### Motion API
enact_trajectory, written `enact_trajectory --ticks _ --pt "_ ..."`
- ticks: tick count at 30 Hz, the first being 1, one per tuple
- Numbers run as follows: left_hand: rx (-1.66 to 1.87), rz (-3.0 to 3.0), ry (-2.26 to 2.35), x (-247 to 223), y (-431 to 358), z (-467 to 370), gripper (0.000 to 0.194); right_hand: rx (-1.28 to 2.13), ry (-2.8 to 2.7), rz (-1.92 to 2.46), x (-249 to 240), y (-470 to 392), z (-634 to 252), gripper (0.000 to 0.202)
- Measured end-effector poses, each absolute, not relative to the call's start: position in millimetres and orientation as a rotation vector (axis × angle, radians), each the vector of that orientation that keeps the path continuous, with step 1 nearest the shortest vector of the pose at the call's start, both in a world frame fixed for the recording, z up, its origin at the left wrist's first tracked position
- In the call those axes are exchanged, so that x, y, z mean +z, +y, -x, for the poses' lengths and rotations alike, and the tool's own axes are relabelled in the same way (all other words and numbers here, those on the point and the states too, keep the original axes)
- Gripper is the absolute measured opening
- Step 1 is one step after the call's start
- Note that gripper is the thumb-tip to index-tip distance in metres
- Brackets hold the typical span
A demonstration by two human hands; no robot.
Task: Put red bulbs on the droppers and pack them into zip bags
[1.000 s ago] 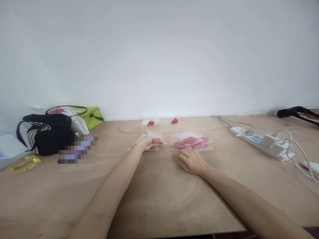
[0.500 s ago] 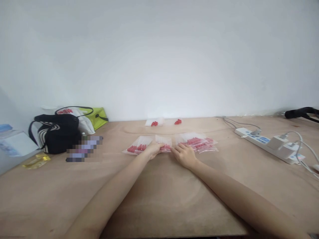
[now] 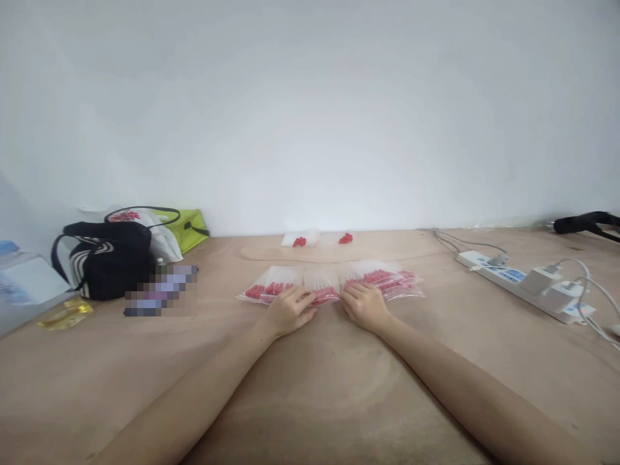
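Observation:
Clear plastic bags with red pieces inside lie spread in a row across the middle of the table. Over the near edge of the left bags (image 3: 254, 290) rests my left hand (image 3: 290, 311), palm down, fingers extended and holding nothing. Between my two hands lies a middle bag (image 3: 322, 282), its red contents along the near edge. My right hand (image 3: 364, 306) lies flat with its fingertips on the near side of the right bags (image 3: 387, 279), which overlap each other. What exactly the red pieces are is too small to tell.
Farther back lie two small clusters of red pieces, a left cluster (image 3: 299, 242) and a right cluster (image 3: 345, 238), on clear plastic. At left stand a black bag (image 3: 116, 258) and a green bag (image 3: 194, 232). A white power strip (image 3: 513, 281) with plugs and cables lies right.
My left hand has shifted left and toward me, its fingers coming off the middle bag, which now shows more fully. My right hand stays nearly in place.

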State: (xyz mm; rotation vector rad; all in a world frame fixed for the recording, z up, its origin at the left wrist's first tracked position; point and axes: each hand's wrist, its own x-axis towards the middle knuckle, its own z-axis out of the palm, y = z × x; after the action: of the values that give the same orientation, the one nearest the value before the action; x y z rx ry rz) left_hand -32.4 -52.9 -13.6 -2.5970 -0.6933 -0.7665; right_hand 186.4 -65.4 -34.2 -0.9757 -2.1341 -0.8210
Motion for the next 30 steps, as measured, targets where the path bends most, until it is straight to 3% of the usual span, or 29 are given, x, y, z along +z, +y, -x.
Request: enact_trajectory --ticks 7,18,30 --pt "-0.804 2.449 -0.539 -21 -46 37 0.017 -0.707 -2.047 1.034 -37 -66 -189 0.023" --pt "-0.646 2.402 -0.449 -20 -39 43 0.029 -0.996 -2.24 0.71 -29 -63 -199 0.024" --pt "-0.742 2.471 -0.502 -19 -41 43 0.028 -1.051 -2.23 0.714 -30 -63 -198 0.024"
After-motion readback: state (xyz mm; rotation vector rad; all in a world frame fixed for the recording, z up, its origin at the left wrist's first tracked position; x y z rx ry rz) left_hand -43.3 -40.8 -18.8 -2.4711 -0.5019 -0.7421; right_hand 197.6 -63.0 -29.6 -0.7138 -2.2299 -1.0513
